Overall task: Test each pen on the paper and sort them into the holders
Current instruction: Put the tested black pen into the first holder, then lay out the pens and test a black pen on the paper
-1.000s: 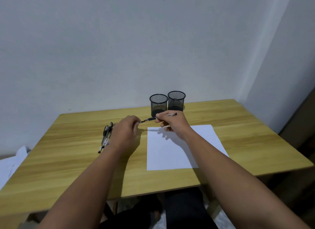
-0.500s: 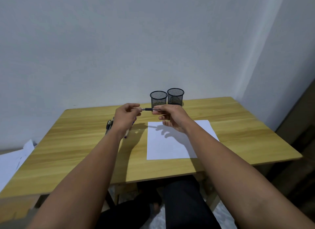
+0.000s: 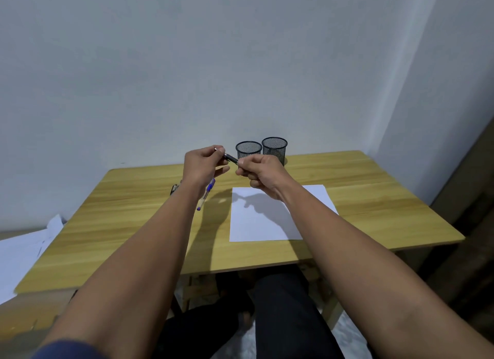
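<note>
A black pen (image 3: 231,158) is pinched between left hand (image 3: 201,166) and right hand (image 3: 260,173).

Two black mesh holders (image 3: 248,150), a white paper (image 3: 263,219), a black pen (image 3: 231,158), a blue-capped pen (image 3: 206,195), all on a light wood-grain surface (image 3: 374,198)

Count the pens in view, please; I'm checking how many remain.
3 at least: a black pen between both hands, a blue pen on the table, a dark one mostly behind the left arm; more may hide there.
</note>
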